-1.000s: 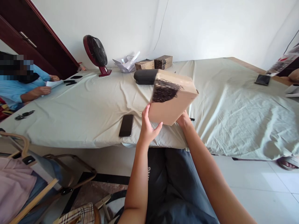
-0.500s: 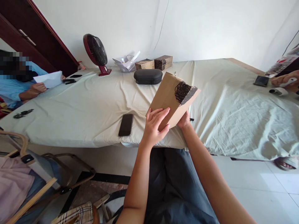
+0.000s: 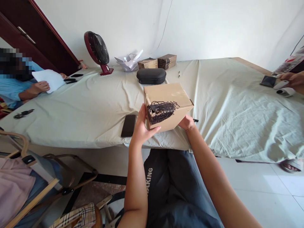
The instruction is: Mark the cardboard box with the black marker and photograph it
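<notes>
A brown cardboard box [image 3: 169, 93] with a patch of black scribble over one corner is held up above the near edge of the table. My left hand [image 3: 141, 126] grips its left end, thumb along the front and fingers behind the side. Under the right side, my right hand [image 3: 186, 123] supports the box, its fingers partly hidden beneath it. A black smartphone [image 3: 128, 125] lies just left of my left hand. Beside my right hand the tip of a small black object [image 3: 195, 120] shows on the cloth.
On the cloth-covered table [image 3: 95, 117] stand a black case [image 3: 151, 76], two scribbled boxes [image 3: 167, 61], a plastic bag [image 3: 129, 63] and a red fan [image 3: 97, 50]. A person at left holds white paper [image 3: 48, 79]. Another person's hand [image 3: 294, 78] is near white devices [image 3: 285, 91] at right.
The box has turned, so its scribbled corner now faces me at the left. My left hand has shifted left to that end; my right hand stays underneath.
</notes>
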`<state>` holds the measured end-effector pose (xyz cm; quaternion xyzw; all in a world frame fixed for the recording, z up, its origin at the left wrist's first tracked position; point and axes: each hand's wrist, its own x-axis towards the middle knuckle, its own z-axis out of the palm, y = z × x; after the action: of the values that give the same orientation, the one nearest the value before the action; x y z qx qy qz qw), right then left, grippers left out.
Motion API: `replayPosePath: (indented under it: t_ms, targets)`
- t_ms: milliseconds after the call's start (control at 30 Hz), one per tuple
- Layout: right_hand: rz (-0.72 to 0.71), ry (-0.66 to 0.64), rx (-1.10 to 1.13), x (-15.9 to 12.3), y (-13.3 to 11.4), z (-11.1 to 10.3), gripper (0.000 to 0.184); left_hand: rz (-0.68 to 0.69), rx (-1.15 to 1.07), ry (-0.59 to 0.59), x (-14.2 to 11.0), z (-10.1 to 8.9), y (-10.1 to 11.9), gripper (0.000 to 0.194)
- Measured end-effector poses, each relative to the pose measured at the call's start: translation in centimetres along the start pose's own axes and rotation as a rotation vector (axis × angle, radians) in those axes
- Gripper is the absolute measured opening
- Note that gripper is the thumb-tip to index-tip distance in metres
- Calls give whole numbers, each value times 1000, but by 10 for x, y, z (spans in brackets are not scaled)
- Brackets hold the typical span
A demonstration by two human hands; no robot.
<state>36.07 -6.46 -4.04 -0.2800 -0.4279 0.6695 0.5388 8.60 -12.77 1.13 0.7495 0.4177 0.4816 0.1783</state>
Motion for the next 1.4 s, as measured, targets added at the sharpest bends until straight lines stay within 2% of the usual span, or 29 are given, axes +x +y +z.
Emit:
replayPosePath:
  t_ms: [133, 267, 400, 500, 633, 767, 900, 1067, 1200, 1400]
  targets:
    - [-2, 52, 11, 1, 5, -2, 61, 9, -41, 15, -4, -1, -6, 144]
    - [-16, 93, -5, 6, 9, -2, 47, 35, -15, 57, -5, 12, -3, 157]
    - [-26, 121, -28, 11, 7, 3, 41, 99, 43, 105, -5, 23, 1, 163]
    - [-30, 129, -36, 10, 4, 7, 37, 100, 52, 139, -4, 24, -1, 159]
    - [-19, 105, -36, 7, 3, 7, 45, 63, 42, 144, -3, 20, -4, 149]
    - [8, 21, -34, 7, 4, 6, 51, 55, 50, 142, -2, 18, -4, 138]
    - [18, -59, -13, 9, 6, 5, 53, 78, 52, 147, -2, 17, -2, 147]
    - [9, -136, 69, 11, 13, -3, 54, 125, 50, 160, -1, 13, -2, 143]
    - [30, -145, 55, 11, 16, -10, 52, 153, 27, 165, 1, 13, -3, 142]
    - [75, -118, 42, 7, 11, -7, 63, 80, 29, 173, 4, 14, -3, 151]
